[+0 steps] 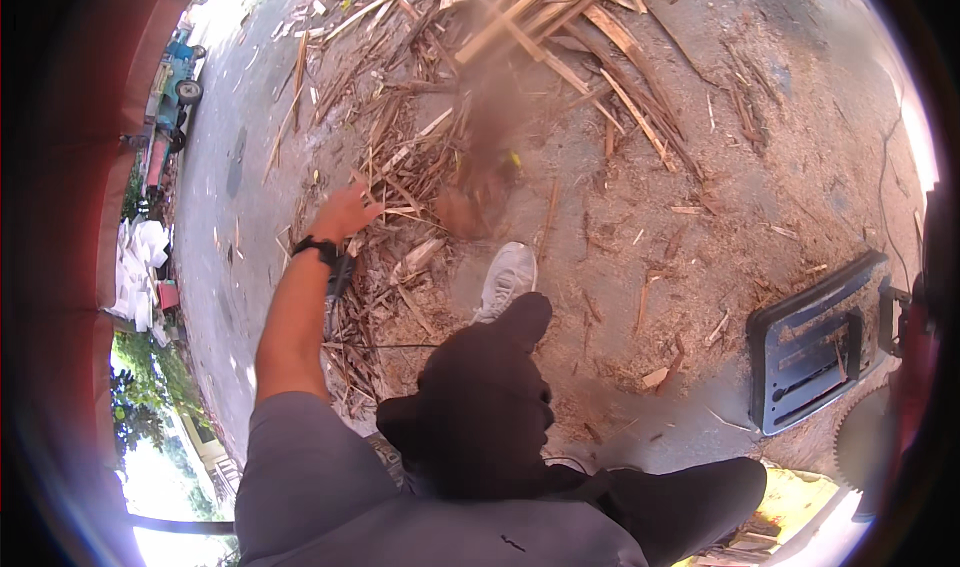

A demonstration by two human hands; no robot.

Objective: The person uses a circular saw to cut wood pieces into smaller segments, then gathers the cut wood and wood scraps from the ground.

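Note:
My left hand [345,212], with a black band at its wrist, reaches over a heap of splintered wood scraps [400,152]. Its thumb and fingers look spread, and I see nothing held between them. Beneath that forearm lies a dark object [341,275], partly hidden, whose kind I cannot make out. No right hand or right forearm can be made out. A brownish blur covers the middle of the heap and hides what is behind it.
Long wooden strips [565,27] lie crosswise farther off. My white shoe [508,277] stands beside the scraps. To the right are a slotted black plate [815,342] and a round toothed saw blade [868,437]. Sawdust covers the ground. A wheeled vehicle [180,92] stands far left.

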